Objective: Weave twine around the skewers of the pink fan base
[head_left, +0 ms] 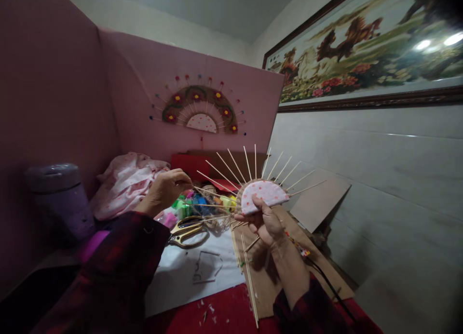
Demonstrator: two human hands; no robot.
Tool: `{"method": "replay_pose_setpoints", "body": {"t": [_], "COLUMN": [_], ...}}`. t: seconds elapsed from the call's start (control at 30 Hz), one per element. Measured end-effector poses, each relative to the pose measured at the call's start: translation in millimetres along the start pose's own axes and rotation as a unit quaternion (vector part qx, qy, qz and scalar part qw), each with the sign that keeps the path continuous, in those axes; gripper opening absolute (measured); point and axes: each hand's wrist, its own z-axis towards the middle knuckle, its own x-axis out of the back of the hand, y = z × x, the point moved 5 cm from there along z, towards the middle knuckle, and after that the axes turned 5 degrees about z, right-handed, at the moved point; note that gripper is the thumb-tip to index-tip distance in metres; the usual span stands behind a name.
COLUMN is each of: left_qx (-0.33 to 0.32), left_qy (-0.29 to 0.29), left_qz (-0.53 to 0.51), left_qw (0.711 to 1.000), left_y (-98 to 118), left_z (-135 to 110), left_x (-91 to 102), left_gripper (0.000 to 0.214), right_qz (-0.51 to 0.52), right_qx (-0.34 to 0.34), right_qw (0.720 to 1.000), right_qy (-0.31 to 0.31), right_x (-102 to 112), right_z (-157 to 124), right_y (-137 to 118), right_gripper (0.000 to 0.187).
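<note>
My right hand [267, 223] grips the lower edge of a half-round piece [265, 192] covered in white cloth with pink dots, its thumb on the front. A twine-like rim runs along the curve, and several thin wooden sticks [255, 161] fan out from it. To the left, my left hand [168, 187] pinches near the outer end of one stick; its fingertips are partly hidden. Below that hand lie gold-handled scissors [188, 237] on a white sheet [170, 286].
Colourful clay packets [206, 205] lie behind the scissors. Loose sticks [250, 286] rest along brown cardboard [265, 300]. A purple bottle [60, 199] and crumpled dotted cloth [125, 184] stand left. A decorated fan [198, 102] hangs on the pink panel [133, 83].
</note>
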Motion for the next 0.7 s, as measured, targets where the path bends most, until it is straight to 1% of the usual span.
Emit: {"method": "replay_pose_setpoints", "body": {"t": [0.07, 0.13, 0.23, 0.3, 0.37, 0.4, 0.43, 0.57, 0.63, 0.7], "left_qx": [0.021, 0.062, 0.146, 0.181, 0.185, 0.177, 0.17, 0.147, 0.165, 0.181], "left_qy": [0.003, 0.002, -0.031, -0.057, -0.064, -0.063, -0.053, -0.067, -0.072, -0.082], "left_qz": [0.0, -0.015, -0.08, -0.14, -0.18, -0.184, -0.177, -0.16, -0.17, -0.171], "left_qw": [1.0, 0.998, 0.985, 0.972, 0.964, 0.965, 0.968, 0.974, 0.969, 0.965], "left_y": [1.0, -0.9, -7.1, -10.1, -10.8, -10.0, -9.0, 3.6, 9.1, 12.6], "left_z": [0.1, -0.8, -4.0, -6.4, -8.1, -9.0, -10.1, -19.7, -26.2, -31.9], "left_x": [2.8, 6.6, 7.8, 1.6, -10.4, -18.4, -26.8, -67.4, -82.4, -92.8], "left_gripper": [0.008, 0.01, 0.014, 0.016, 0.017, 0.018, 0.018, 0.014, 0.013, 0.012], "right_qz": [0.003, 0.007, 0.012, 0.014, 0.014, 0.014, 0.015, 0.018, 0.021, 0.027], "right_qx": [-0.014, -0.026, -0.038, -0.038, -0.038, -0.04, -0.043, -0.051, -0.05, -0.043], "right_qw": [1.0, 1.0, 0.999, 0.999, 0.999, 0.998, 0.998, 0.997, 0.997, 0.997], "right_qy": [-0.007, -0.016, -0.026, -0.028, -0.032, -0.035, -0.039, -0.055, -0.058, -0.055], "right_x": [0.9, 1.8, 1.6, -0.2, -4.2, -7.1, -10.2, -18.6, -14.4, -4.1], "right_z": [-0.7, -1.7, -4.8, -7.5, -9.5, -10.3, -11.3, -23.3, -38.1, -56.2], "right_y": [0.3, -0.9, -4.0, -5.5, -5.2, -4.2, -2.6, 7.3, 13.9, 20.2], "right_gripper": [0.027, 0.026, 0.028, 0.028, 0.027, 0.026, 0.026, 0.027, 0.026, 0.026]}}
